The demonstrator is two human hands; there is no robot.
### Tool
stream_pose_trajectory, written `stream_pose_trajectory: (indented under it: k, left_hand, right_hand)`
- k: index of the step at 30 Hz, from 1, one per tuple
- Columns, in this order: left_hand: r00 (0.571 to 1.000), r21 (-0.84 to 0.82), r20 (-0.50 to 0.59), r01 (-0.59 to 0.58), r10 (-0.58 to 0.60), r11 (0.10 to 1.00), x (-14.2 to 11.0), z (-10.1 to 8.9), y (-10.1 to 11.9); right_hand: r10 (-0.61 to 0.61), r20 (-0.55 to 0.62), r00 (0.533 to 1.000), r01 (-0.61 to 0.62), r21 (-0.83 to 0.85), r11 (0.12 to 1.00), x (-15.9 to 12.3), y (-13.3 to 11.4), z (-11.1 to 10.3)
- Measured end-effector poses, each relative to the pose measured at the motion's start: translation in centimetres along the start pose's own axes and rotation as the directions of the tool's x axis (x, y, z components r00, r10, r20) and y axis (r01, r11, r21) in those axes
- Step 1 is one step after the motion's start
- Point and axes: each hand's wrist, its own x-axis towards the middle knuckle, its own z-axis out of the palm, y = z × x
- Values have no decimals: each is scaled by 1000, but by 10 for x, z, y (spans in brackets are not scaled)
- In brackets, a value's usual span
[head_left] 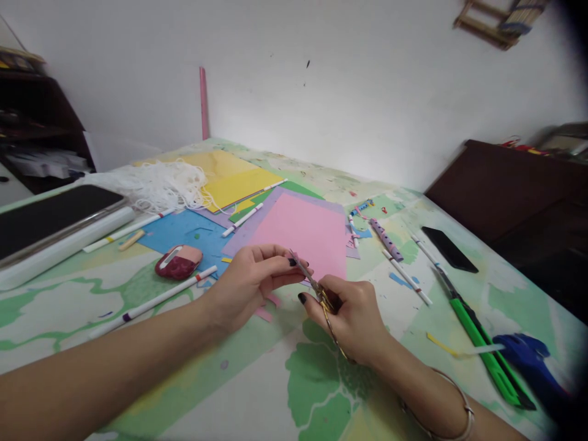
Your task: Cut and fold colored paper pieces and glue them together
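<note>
My right hand (pixel 351 315) grips a small pair of scissors (pixel 316 286) with gold-coloured handles, blades pointing up and to the left. At the blade tips, my left hand (pixel 260 275) is closed in a pinch on a tiny purplish piece of paper (pixel 296 257), mostly covered by the fingers. Behind the hands lies a pink sheet (pixel 301 226) on top of a lilac sheet (pixel 271 211). Small pink paper strips (pixel 263 313) rest on the table just below my left hand.
Left are a maroon-and-pink case (pixel 179 262), blue paper (pixel 184 233), white string (pixel 160 184) and a dark tablet-like device (pixel 59 214). Right are white paper sticks (pixel 407 277), a purple dotted tube (pixel 386 239), a phone (pixel 449 248), a green cutter (pixel 487 349) and a blue glue gun (pixel 528 361).
</note>
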Motion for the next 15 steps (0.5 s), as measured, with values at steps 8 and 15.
stream_pose_trajectory:
  k: [8,15]
  left_hand:
    - [1000,-10,6,9,-9,1000,-1,-1,-1]
    - [999,-5,38,0,0,1000,0,-3,-3]
  right_hand:
    - [28,5,1000,-29,33,999,0,-2,-2]
    - [105,55,993,-112,144,983,2,-4,-2]
